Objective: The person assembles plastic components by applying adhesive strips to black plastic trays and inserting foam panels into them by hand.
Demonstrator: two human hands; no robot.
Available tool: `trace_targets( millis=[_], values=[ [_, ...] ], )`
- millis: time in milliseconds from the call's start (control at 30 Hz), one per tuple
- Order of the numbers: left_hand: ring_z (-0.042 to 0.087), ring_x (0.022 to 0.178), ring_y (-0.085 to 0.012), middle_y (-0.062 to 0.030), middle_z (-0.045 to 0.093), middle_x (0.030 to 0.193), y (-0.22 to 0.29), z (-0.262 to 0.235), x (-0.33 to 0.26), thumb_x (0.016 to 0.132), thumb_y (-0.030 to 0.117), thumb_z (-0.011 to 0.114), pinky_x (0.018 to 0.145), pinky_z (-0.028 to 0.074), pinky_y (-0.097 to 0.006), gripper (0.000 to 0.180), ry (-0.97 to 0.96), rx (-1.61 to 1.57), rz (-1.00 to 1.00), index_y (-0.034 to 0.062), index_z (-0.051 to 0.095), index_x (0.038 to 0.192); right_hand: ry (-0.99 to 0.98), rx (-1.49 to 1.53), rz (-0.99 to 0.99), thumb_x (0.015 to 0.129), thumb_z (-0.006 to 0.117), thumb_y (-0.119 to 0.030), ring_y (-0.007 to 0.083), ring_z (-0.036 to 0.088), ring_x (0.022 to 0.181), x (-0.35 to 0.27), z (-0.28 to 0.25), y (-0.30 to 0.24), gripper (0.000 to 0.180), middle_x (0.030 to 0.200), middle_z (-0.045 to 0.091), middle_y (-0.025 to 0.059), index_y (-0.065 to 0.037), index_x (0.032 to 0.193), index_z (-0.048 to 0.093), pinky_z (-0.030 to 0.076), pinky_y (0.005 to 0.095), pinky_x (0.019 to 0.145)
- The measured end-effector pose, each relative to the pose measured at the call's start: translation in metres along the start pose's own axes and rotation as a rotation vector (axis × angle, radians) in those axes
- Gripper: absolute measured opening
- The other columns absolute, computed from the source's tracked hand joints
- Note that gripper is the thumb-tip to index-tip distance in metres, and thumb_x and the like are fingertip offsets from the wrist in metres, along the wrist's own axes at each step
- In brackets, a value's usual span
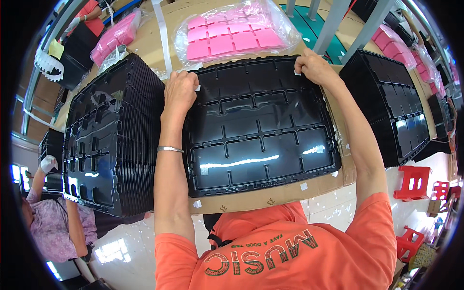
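A black plastic tray with moulded dividers lies flat before me on cardboard. Its middle looks glossy, perhaps from a clear sheet on top; I cannot tell for certain. My left hand is at the tray's far left corner, fingers curled and closed, with a small white piece at its fingertips. At the far right corner, my right hand is also closed, and another small white piece shows at its fingertips. Small pale patches are visible near the tray's front corners.
Tall stacks of black trays stand to the left and right. Beyond lie pink blocks in clear plastic. Metal posts rise at the back right. Red stools stand right; another person is at left.
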State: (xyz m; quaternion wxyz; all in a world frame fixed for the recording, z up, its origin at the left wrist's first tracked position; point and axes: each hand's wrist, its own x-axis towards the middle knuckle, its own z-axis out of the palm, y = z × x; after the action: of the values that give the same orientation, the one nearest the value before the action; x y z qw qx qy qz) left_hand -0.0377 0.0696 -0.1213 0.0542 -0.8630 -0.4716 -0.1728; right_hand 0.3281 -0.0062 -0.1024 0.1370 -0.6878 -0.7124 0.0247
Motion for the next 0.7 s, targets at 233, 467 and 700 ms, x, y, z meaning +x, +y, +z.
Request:
trace_targets(
  millis=[233,467,700],
  values=[
    [0.055,0.086,-0.0311,-0.0107,0.064,0.088,0.004,0.002,-0.007,0.078,0.006,0.067,0.079,0.046,-0.041,0.005,0.161,-0.047,0.049,0.0027,0.064,0.081,-0.001,-0.040,-0.014,0.083,0.055,-0.005,0.0314,0.057,0.099,-0.006,-0.002,-0.002,0.013,0.101,0.054,0.0126,-0.009,0.090,0.066,0.046,0.0393,0.085],
    [0.056,0.084,-0.0316,-0.0119,0.063,0.086,0.002,-0.001,0.001,0.077,0.008,0.069,0.078,0.046,-0.043,0.007,0.034,-0.065,-0.020,0.0030,0.064,0.077,-0.103,-0.017,-0.034,0.083,0.059,-0.007,0.0307,0.057,0.093,0.005,-0.007,-0.003,0.004,0.093,0.056,0.0122,-0.004,0.085,0.061,0.046,0.0396,0.083],
    [0.057,0.084,-0.0320,-0.0119,0.062,0.082,-0.004,0.009,0.006,0.075,0.008,0.070,0.076,0.047,-0.043,0.006,0.100,-0.058,-0.021,0.0047,0.064,0.074,-0.007,-0.069,-0.111,0.083,0.059,-0.006,0.0336,0.058,0.088,0.006,0.008,-0.002,0.003,0.089,0.057,0.0129,-0.003,0.083,0.059,0.046,0.0407,0.078]
  ],
)
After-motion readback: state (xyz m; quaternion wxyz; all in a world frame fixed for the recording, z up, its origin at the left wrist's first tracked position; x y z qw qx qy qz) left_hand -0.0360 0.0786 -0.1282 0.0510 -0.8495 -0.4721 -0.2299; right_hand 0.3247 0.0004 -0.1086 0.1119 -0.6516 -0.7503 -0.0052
